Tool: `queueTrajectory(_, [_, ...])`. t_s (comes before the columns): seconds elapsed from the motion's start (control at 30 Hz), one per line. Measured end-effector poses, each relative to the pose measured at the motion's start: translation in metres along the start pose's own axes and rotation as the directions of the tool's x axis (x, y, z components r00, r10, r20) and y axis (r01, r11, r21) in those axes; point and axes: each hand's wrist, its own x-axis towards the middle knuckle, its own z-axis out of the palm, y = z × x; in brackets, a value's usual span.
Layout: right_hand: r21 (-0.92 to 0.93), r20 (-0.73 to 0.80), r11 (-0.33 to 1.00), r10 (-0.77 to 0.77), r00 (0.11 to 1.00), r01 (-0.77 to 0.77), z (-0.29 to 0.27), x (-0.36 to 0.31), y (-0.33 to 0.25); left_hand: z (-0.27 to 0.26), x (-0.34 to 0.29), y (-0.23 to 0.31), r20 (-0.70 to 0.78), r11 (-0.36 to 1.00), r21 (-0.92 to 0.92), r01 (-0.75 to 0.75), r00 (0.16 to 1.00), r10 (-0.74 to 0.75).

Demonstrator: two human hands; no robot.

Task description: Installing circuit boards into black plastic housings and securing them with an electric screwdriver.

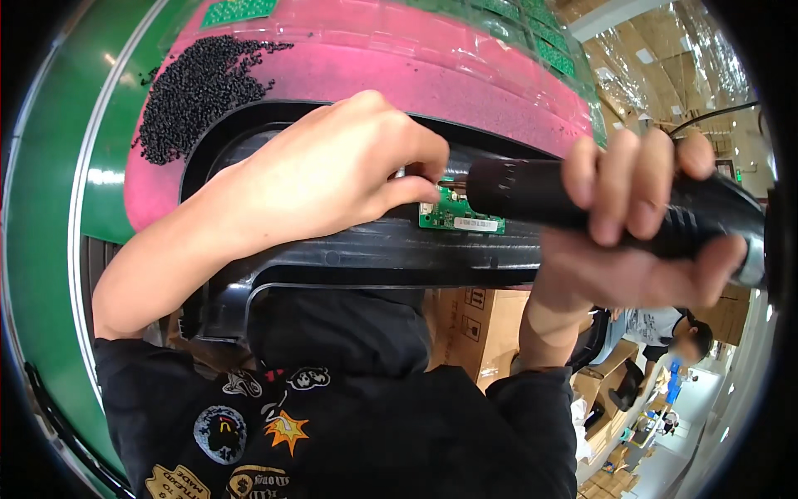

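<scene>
My right hand is wrapped around a thick black electric screwdriver, held nearly level and pointing left. Its front end hangs over a small green circuit board with a white label. The board lies in a long black plastic housing with raised walls. Reaching in from the left, my left hand has its thumb and forefinger drawn together at the board's left edge, by the screwdriver's tip. Whatever those fingertips pinch is too small and hidden to make out.
A heap of small black screws lies on the pink mat at the far left. Clear plastic trays with green boards stand along the back. Cardboard boxes are near my right side. Another person sits at the right.
</scene>
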Motion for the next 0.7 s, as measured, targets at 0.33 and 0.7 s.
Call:
queueTrajectory(0.33, [0.011,0.19,0.999,0.032,0.981,-0.035,-0.004,-0.004,-0.012,0.002,0.004,-0.004,0.02,0.963,-0.228,-0.141,0.989,0.15])
queueTrajectory(0.7, [-0.3,-0.142,0.933,0.161,0.977,-0.198,0.012,-0.027,0.008,0.0,0.006,0.007,-0.027,0.991,0.006,0.133,0.991,-0.133])
